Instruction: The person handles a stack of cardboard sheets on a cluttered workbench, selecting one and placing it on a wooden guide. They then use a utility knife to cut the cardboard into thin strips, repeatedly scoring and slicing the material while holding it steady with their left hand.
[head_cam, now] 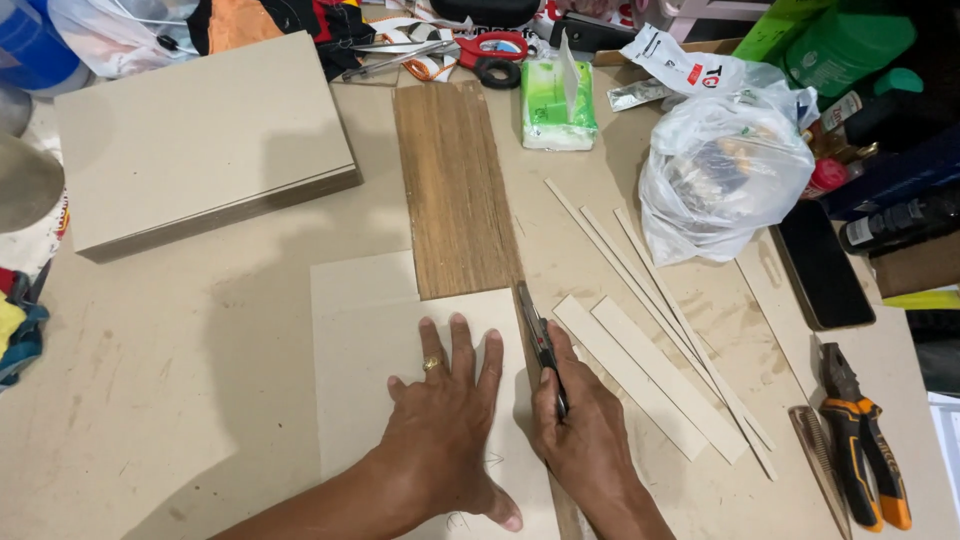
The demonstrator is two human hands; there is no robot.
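My left hand [447,420] lies flat, fingers spread, on a beige cardboard sheet [370,330] in the lower middle; a ring is on one finger. My right hand [583,430] grips a utility knife [538,335], its blade at the sheet's right edge. A wooden plank [455,190] lies lengthwise above the sheet, its near end on the sheet's top edge and the knife running along its right side line.
Cut cardboard strips [650,370] lie right of the knife. A stack of boards [200,140] sits far left. Tissue pack [555,105], scissors [490,48], plastic bag [720,170], phone [822,265] and orange pliers [865,440] crowd the back and right.
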